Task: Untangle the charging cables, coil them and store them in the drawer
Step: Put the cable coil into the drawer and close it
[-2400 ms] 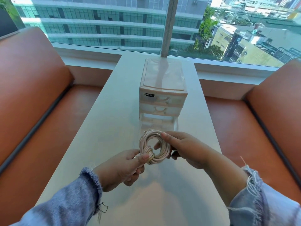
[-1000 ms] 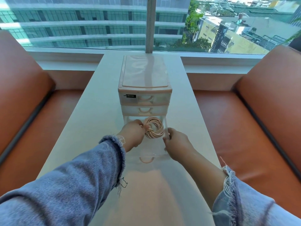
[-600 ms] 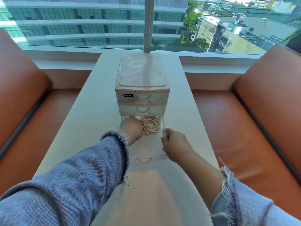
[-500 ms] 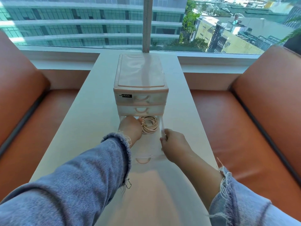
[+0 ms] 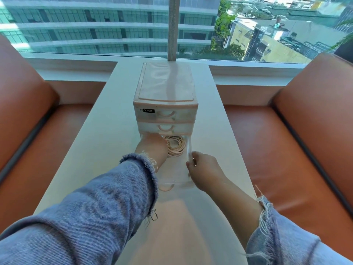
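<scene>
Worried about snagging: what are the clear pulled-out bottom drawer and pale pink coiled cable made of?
The clear pulled-out bottom drawer: looks like glossy transparent plastic; the table shows through it. The pale pink coiled cable: probably smooth rubbery or plastic sheathing, bent into tight loops; cannot tell which.

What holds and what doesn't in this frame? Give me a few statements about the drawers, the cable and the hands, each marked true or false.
1. The coiled cable lies inside the pulled-out bottom drawer. True.
2. The top drawer is pulled out. False: it and the middle drawer are closed; only the bottom one is open.
3. The right hand pinches the bottom drawer's right wall. True.
4. The left hand rests on the table beside the drawers. False: it reaches into the bottom drawer, against the coil.
</scene>
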A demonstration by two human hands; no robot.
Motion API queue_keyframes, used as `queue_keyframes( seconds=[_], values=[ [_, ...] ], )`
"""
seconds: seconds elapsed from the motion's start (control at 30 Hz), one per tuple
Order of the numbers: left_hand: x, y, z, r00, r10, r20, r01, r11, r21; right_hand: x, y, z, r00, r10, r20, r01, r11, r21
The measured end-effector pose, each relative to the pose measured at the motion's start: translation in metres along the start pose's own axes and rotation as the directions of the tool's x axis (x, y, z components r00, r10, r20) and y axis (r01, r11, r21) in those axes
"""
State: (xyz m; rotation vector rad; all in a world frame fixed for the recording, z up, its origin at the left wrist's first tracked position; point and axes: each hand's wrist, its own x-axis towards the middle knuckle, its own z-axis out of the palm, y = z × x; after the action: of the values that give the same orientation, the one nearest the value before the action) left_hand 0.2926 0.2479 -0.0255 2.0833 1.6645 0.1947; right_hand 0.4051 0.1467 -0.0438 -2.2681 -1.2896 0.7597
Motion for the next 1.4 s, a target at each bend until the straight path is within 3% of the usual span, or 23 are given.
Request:
queue_keyframes(
  seconds=[0.13,0.27,0.37,0.47,0.57,0.8,1.0,1.13,1.4],
  values=[
    [0.002,-0.01,0.003,0.994,0.101,-0.053,-0.093,0.986,0.138,-0.002,0.001,0.0,1.0,-0.004,-0.014,0.004,1.0,-0.001],
    [-0.003,-0.017,0.004,0.986,0.138,-0.098,-0.131,0.988,0.078,-0.006,-0.003,-0.001,0.997,-0.055,-0.054,0.053,0.998,-0.036],
    [-0.004,-0.022,0.006,0.973,0.16,-0.164,-0.159,0.987,0.021,-0.011,-0.009,-0.001,0.962,-0.264,-0.072,0.228,0.92,-0.318],
    [0.0,-0.026,0.005,0.981,0.131,-0.147,-0.143,0.987,-0.074,-0.006,-0.016,0.006,0.909,-0.407,0.089,0.393,0.765,-0.51],
    [-0.001,-0.03,0.003,0.971,0.186,-0.153,-0.184,0.983,0.03,0.001,-0.025,0.01,0.89,-0.4,0.22,0.453,0.715,-0.532],
    [-0.003,-0.031,-0.001,0.968,0.223,-0.116,-0.214,0.973,0.087,0.004,-0.037,0.004,0.884,-0.346,0.315,0.467,0.667,-0.58],
    [-0.007,-0.023,-0.004,0.99,0.132,-0.05,-0.129,0.989,0.068,0.005,-0.028,-0.011,0.854,-0.372,0.363,0.519,0.635,-0.571],
    [-0.015,-0.016,-0.008,0.988,0.155,-0.014,-0.151,0.978,0.143,0.007,-0.019,-0.018,0.835,-0.407,0.371,0.55,0.605,-0.575],
    [-0.022,0.002,-0.018,0.991,0.056,0.123,-0.085,0.966,0.245,0.01,-0.03,-0.01,0.835,-0.413,0.364,0.545,0.53,-0.649]
  ],
)
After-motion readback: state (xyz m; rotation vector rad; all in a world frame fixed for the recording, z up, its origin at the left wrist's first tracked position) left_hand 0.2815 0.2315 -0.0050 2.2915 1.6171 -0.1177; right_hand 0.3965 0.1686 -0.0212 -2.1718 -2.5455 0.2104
